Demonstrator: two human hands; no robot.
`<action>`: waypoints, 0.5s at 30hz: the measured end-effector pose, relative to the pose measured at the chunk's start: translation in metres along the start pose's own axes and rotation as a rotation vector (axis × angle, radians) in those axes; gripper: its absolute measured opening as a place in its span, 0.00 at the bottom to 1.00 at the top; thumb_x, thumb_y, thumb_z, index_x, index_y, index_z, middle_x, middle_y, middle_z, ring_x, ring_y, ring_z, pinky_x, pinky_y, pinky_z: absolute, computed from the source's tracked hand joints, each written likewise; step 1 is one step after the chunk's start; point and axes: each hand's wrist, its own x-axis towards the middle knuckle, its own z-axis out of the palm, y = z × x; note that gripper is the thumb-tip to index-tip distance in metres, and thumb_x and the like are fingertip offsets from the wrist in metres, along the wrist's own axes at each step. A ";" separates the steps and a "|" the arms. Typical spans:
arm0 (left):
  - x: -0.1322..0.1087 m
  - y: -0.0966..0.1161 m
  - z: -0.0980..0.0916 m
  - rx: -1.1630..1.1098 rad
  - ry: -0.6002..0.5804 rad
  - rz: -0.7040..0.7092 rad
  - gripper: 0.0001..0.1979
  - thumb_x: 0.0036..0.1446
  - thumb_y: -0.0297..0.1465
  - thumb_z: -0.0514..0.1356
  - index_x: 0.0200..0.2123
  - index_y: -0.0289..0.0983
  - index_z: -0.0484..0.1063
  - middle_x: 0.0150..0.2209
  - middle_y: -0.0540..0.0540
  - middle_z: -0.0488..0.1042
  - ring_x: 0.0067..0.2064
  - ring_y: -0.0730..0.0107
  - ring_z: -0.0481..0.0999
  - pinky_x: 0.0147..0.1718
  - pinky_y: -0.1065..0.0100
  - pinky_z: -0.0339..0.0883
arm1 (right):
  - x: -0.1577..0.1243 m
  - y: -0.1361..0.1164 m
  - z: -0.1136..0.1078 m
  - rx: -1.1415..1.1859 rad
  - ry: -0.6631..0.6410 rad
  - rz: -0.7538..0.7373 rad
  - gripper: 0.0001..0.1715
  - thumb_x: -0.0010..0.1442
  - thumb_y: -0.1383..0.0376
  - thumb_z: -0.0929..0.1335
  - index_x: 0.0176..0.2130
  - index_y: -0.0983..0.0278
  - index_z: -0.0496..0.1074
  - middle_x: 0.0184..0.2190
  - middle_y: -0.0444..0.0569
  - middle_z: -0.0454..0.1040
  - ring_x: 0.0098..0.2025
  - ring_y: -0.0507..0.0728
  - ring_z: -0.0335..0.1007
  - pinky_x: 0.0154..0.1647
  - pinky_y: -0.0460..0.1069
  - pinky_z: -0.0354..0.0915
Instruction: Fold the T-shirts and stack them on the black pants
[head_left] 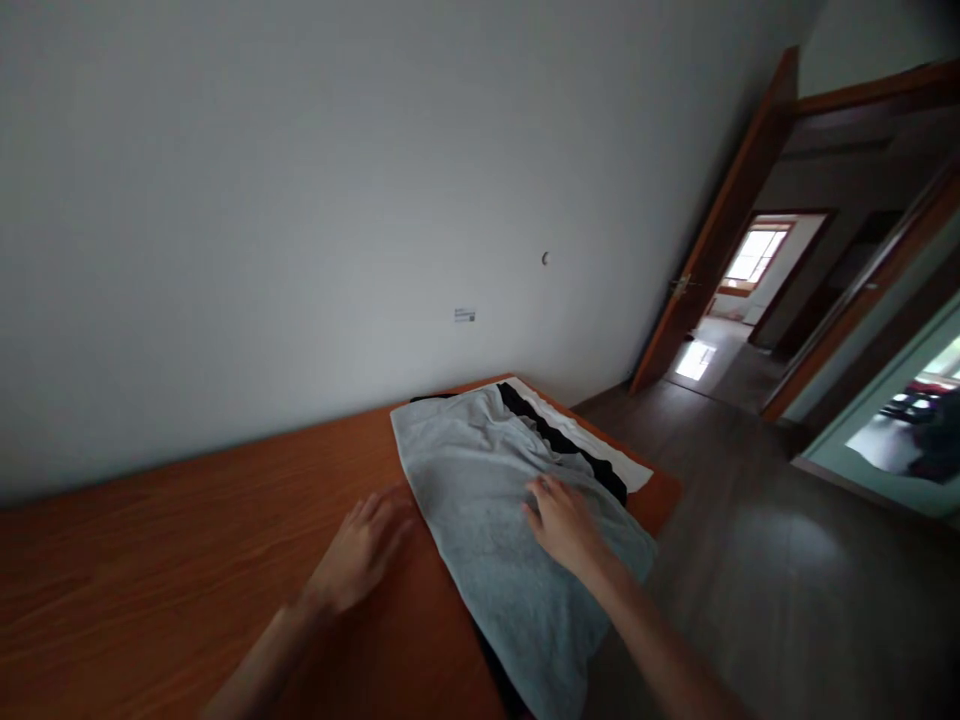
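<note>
A grey garment lies spread on top of a stack of folded clothes at the right end of a wooden table. Beneath it a black layer and a white layer show along the far right side. My right hand rests flat on the grey garment, fingers stretched out. My left hand lies open on the bare table, its fingertips at the garment's left edge. The grey cloth hangs over the table's near right edge.
A plain white wall runs behind the table, with a small label on it. To the right is dark floor and an open wooden door leading to a corridor with a bright window.
</note>
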 end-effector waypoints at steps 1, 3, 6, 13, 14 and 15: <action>-0.022 -0.008 -0.005 0.005 0.027 -0.049 0.17 0.68 0.42 0.50 0.51 0.44 0.74 0.59 0.42 0.73 0.58 0.58 0.74 0.59 0.52 0.69 | 0.013 -0.006 0.002 0.022 0.015 -0.080 0.19 0.70 0.61 0.61 0.54 0.64 0.72 0.54 0.58 0.73 0.56 0.63 0.69 0.58 0.55 0.62; -0.059 -0.022 -0.017 0.020 0.097 -0.144 0.16 0.66 0.43 0.52 0.48 0.45 0.75 0.55 0.42 0.76 0.56 0.57 0.77 0.57 0.54 0.72 | 0.043 -0.014 0.004 0.024 0.034 -0.178 0.22 0.72 0.60 0.59 0.59 0.62 0.69 0.58 0.56 0.71 0.60 0.61 0.66 0.61 0.54 0.59; -0.097 -0.034 -0.033 0.037 0.188 -0.239 0.15 0.64 0.43 0.53 0.47 0.46 0.75 0.52 0.44 0.78 0.54 0.56 0.78 0.55 0.55 0.74 | 0.090 -0.010 0.005 -0.038 0.045 -0.054 0.25 0.73 0.59 0.57 0.63 0.64 0.65 0.61 0.58 0.68 0.61 0.60 0.64 0.61 0.53 0.58; -0.115 -0.038 -0.038 0.004 0.249 -0.285 0.14 0.63 0.44 0.55 0.43 0.45 0.77 0.46 0.46 0.80 0.47 0.60 0.82 0.49 0.60 0.78 | 0.139 0.034 0.019 -0.103 -0.003 0.116 0.17 0.64 0.63 0.68 0.51 0.63 0.78 0.60 0.61 0.70 0.65 0.68 0.59 0.65 0.61 0.52; -0.114 -0.038 -0.037 0.004 0.252 -0.286 0.14 0.62 0.44 0.55 0.42 0.45 0.77 0.46 0.46 0.80 0.47 0.59 0.82 0.49 0.60 0.78 | 0.141 0.037 0.022 -0.115 0.007 0.173 0.18 0.64 0.64 0.67 0.52 0.65 0.77 0.61 0.65 0.68 0.66 0.71 0.58 0.66 0.66 0.50; -0.113 -0.038 -0.036 0.001 0.254 -0.292 0.14 0.62 0.44 0.56 0.42 0.45 0.78 0.46 0.46 0.80 0.47 0.59 0.82 0.48 0.60 0.78 | 0.143 0.037 0.024 -0.125 0.024 0.233 0.21 0.64 0.65 0.66 0.54 0.69 0.75 0.62 0.70 0.66 0.66 0.75 0.56 0.64 0.71 0.48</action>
